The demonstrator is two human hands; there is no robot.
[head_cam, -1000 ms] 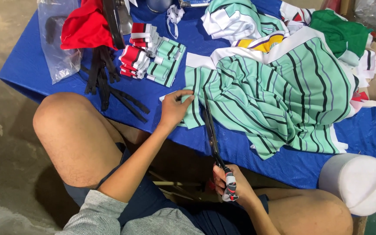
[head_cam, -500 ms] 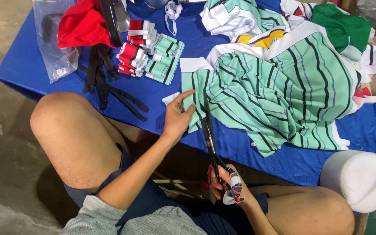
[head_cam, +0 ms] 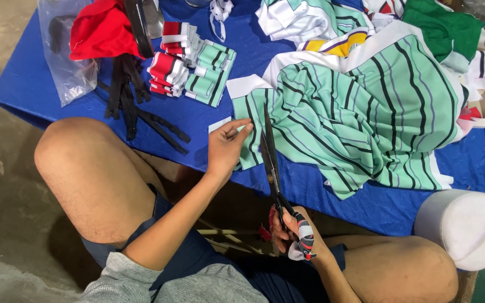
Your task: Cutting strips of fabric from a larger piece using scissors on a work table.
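One blue tabletop (head_cam: 40, 84) fills the upper half of the view, with the person's bare knees below its near edge. Spread over its right half is the largest thing on it, a mint-green striped fabric (head_cam: 366, 112) with black and white lines, rumpled in folds; its near left strip hangs toward the table edge. At twelve to two o'clock of that cloth lie more garments: a white and green striped heap (head_cam: 304, 19) and a plain dark green piece (head_cam: 444, 25). At five o'clock of the fabric, off the table beside the right knee, stands a white roll (head_cam: 467, 224). At ten o'clock of the tabletop sits a red cloth (head_cam: 99, 31) over a clear plastic bag (head_cam: 65, 73), with black straps (head_cam: 136, 106) trailing down from it toward the near edge. Just right of the straps are stacked folded strips (head_cam: 195, 67), red-and-white ones beside green ones.

The long dark scissors (head_cam: 269, 151) point toward twelve o'clock, blades lying on the fabric's left strip, slightly apart. The right hand (head_cam: 293, 230) has its grip closed through the scissor handles, below the table edge. The left hand (head_cam: 225, 147) lies at nine o'clock of the blades, its grip pinched together on the fabric's left edge, beside a small white scrap (head_cam: 220, 123).
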